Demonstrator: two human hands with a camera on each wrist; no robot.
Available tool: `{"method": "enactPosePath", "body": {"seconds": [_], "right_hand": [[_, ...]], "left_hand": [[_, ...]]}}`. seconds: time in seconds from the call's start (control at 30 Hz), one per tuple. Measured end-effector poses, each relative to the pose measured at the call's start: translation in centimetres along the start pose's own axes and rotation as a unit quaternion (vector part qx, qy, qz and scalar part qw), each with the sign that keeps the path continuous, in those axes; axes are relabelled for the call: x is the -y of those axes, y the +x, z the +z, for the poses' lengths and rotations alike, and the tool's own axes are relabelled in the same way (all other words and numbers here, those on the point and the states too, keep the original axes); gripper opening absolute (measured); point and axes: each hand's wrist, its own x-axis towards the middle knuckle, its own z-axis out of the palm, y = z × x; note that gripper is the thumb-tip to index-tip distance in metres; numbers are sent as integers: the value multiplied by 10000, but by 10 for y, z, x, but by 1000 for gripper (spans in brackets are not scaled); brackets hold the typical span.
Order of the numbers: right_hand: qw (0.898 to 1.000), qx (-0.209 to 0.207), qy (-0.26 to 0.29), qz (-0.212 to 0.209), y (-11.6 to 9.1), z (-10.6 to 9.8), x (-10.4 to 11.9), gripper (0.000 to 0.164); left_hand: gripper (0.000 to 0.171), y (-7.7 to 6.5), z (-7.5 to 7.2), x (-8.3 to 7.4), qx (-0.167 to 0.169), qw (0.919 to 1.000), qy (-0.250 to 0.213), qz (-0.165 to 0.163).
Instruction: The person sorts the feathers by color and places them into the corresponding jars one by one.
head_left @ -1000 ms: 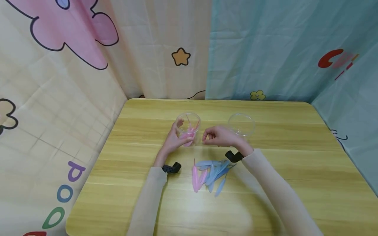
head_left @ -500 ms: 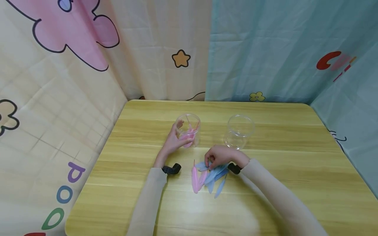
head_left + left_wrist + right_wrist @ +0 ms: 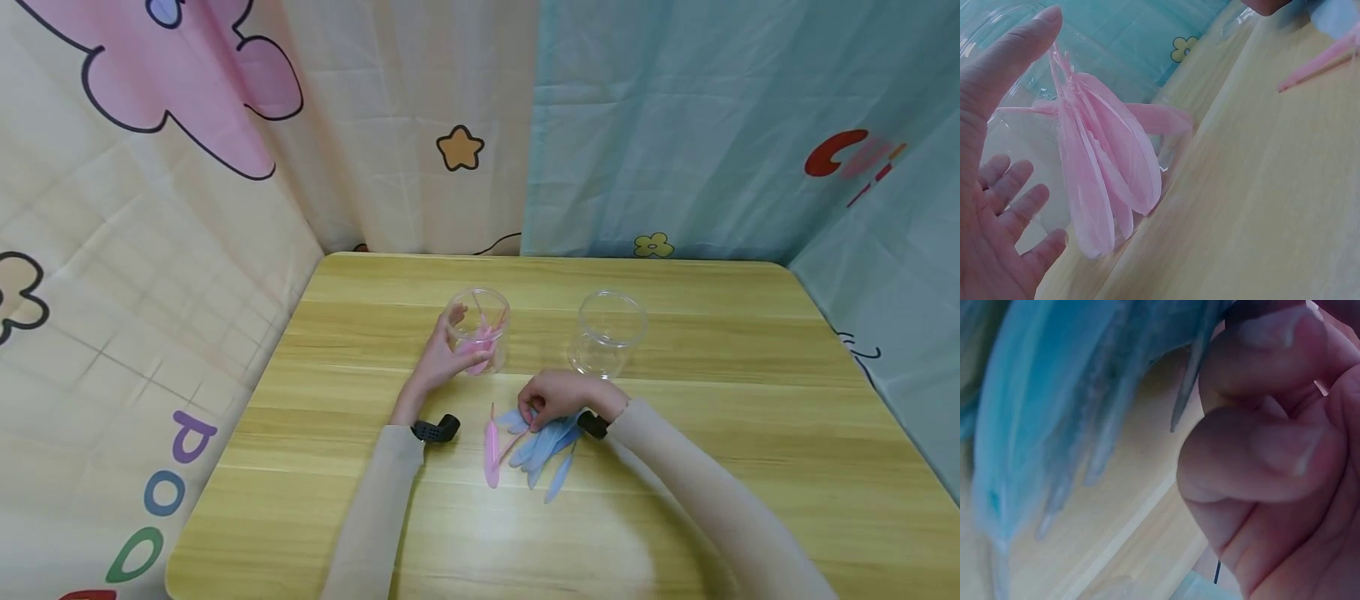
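Note:
My left hand (image 3: pixel 444 354) holds a clear plastic cup (image 3: pixel 480 302) on the table, thumb and fingers around its sides. Several pink feathers (image 3: pixel 1110 156) stand inside that cup. Over the loose feathers, my right hand (image 3: pixel 555 396) has its fingers curled and pinches a pink feather (image 3: pixel 512 446) near its quill end; the fingertips hide the grip. Blue feathers (image 3: pixel 543 450) lie heaped beneath and beside this hand, and in the right wrist view blue feathers (image 3: pixel 1035 425) hang close to the curled fingers (image 3: pixel 1260 453). Another pink feather (image 3: pixel 492 450) lies at the pile's left.
A second clear plastic cup (image 3: pixel 611 329) stands behind the right hand, with no feathers visible in it. The wooden table (image 3: pixel 300 500) has printed curtains (image 3: pixel 637 125) at its back and sides.
My right hand came down from beside the left cup to the feather pile. The pinched pink feather has since turned and narrowed in view, and nearby feathers shifted slightly. The left hand stayed put.

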Motion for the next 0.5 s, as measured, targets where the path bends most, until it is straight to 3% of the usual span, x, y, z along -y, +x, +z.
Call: {"method": "enactPosePath", "body": {"seconds": [0.23,0.33,0.5], "right_hand": [[9995,178,160,-200,-5,-3,0,11],[9967,225,684,-379,-10,-8,-1,9],[9821,203,1769,-621,-19,-20,1,3]], "left_hand": [[103,0,0,0,-10,10000,28,-27],[103,0,1,-1,-14,10000,33,-32],[103,0,0,-1,-25,10000,76,-35]]}}
